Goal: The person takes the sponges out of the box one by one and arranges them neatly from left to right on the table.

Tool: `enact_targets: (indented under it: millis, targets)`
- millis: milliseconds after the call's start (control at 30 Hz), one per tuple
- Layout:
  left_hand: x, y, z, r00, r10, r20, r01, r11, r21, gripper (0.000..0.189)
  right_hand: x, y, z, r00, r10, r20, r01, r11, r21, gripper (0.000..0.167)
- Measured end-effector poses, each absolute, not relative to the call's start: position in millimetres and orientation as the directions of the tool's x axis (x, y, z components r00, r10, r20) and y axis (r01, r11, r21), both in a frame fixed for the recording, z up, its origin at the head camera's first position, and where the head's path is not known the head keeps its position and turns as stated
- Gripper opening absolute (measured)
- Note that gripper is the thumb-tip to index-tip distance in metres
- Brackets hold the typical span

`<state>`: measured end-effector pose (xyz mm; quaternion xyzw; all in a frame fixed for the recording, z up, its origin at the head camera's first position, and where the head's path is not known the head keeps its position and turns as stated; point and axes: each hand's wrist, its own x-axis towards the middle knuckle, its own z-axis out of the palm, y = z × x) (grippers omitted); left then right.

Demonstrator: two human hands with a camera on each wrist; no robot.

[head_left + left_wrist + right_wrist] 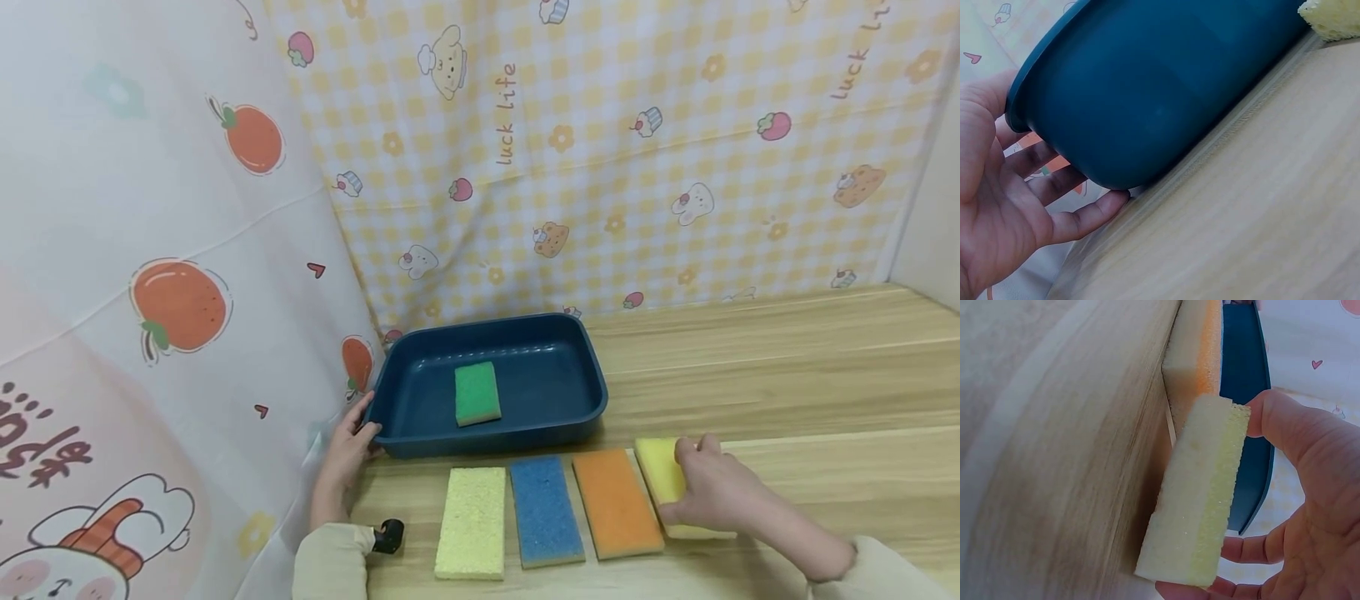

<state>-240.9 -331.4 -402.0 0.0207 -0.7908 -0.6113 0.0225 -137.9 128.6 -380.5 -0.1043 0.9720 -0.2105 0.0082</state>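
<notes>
My right hand (716, 483) grips a yellow sponge (660, 471) by its long edges, thumb on one side and fingers on the other. In the right wrist view this sponge (1194, 494) shows a pale layer and a yellow layer, tilted with one edge raised from the table. My left hand (348, 446) rests at the left front corner of a dark blue rectangular pan (495, 437). Spread fingers touch the pan's outer wall (1129, 94) in the left wrist view. Inside the pan lies a green sponge (477, 392).
An orange sponge (617, 502), a blue sponge (547, 510) and a pale yellow sponge (472, 522) lie in a row before the pan. A small black object (388, 536) is at the left sleeve. Printed curtains (600, 167) stand behind and left of the wooden table (810, 367).
</notes>
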Motion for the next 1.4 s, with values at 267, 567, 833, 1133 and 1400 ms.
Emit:
enact_targets:
  millis: [267,567,833,1133,1400]
  targets:
    - [-243,-332,-403,-0.998,-0.059,0.007,-0.008,0.253,0.968,0.061,-137,129,-382,-0.980,-0.199,0.012,-0.187,0.893,-0.410,0.096]
    - [-239,-331,-400,-0.999,-0.041,0.008,-0.003,0.251,0.968,0.060,-136,127,-386,-0.984,-0.180,0.018,-0.172,0.899,-0.402,0.081]
    - [-239,-331,-400,-0.999,-0.045,0.012,0.000,0.254,0.967,0.060,-134,125,-388,-0.985,-0.164,0.047,-0.170,0.919,-0.356,0.095]
    - [-240,-332,-402,-0.999,-0.044,0.020,0.008,0.250,0.968,0.059,-130,125,-391,-0.985,-0.154,0.080,-0.172,0.930,-0.326,0.087]
    - [-240,-332,-402,-0.999,-0.043,0.016,0.005,0.252,0.968,0.060,-129,125,-388,-0.984,-0.166,0.069,-0.179,0.935,-0.306,0.086]
